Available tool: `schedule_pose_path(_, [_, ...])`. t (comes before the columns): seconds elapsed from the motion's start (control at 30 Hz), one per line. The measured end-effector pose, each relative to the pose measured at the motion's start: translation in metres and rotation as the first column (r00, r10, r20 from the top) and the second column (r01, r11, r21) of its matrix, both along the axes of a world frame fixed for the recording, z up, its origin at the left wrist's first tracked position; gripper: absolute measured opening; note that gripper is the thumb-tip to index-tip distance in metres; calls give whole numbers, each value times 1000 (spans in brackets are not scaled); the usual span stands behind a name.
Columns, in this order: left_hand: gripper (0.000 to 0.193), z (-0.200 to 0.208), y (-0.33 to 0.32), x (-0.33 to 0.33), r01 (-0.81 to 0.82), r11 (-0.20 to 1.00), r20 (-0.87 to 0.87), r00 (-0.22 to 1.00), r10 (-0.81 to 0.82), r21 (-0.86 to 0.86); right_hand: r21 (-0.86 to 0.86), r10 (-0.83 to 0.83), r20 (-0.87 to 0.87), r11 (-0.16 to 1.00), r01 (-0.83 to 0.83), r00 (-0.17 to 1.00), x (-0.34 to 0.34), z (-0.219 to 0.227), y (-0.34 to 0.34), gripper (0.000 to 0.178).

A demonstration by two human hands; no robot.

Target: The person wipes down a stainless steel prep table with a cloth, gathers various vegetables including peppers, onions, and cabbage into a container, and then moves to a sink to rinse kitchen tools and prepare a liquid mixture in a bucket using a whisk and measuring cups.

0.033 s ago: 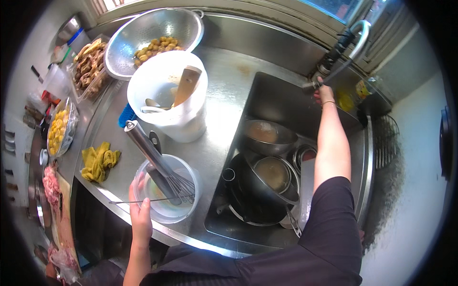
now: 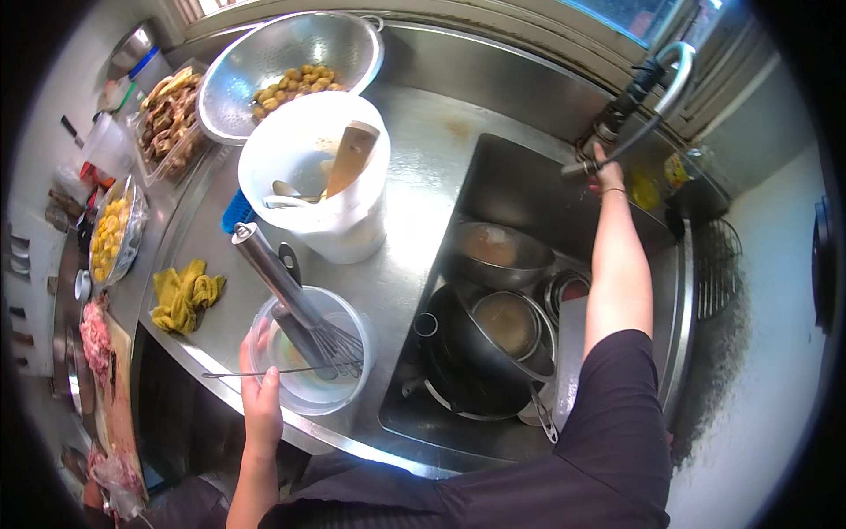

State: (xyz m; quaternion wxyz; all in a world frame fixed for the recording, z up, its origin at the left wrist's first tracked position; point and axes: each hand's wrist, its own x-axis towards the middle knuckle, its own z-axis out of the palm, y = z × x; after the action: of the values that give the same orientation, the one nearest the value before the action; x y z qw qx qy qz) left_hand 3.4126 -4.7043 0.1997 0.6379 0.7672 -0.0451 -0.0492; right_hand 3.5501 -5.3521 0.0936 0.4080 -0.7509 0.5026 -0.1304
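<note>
A clear round plastic container (image 2: 356,388) stands on the steel counter left of the sink. My left hand (image 2: 263,406) grips its near left side, with the thumb at the rim. A metal whisk (image 2: 275,269) leans in it, beside a dark-handled utensil (image 2: 288,260), and a thin metal rod (image 2: 233,375) lies across the rim. Far to the right, my outstretched right hand (image 2: 608,178) is closed around the tap's spray head (image 2: 578,168), below the curved faucet (image 2: 677,75); some fingers are hidden. I cannot make out whether water is running.
The sink (image 2: 493,189) holds several bowls and a black pan (image 2: 449,353). Behind the container stands a white bucket (image 2: 352,234) with utensils, then a steel colander (image 2: 220,84) of small round brown food. A yellow cloth (image 2: 185,295) lies left. Meat rests on a cutting board (image 2: 119,397).
The view has shifted very slightly. Both hands keep their holds, the left on the container and the right at the spray head.
</note>
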Motion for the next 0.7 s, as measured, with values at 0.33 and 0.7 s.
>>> schedule_pose_path(0.33, [64, -5, 3, 0, -19, 992, -2, 1000, 19, 125, -376, 237, 138, 911, -170, 962, -22, -41, -29, 52])
schedule_pose_path(0.7, [64, -7, 5, -1, -25, 997, 14, 1000, 24, 75, 231, -68, 889, 921, -315, 452, -61, -22, 103, 65])
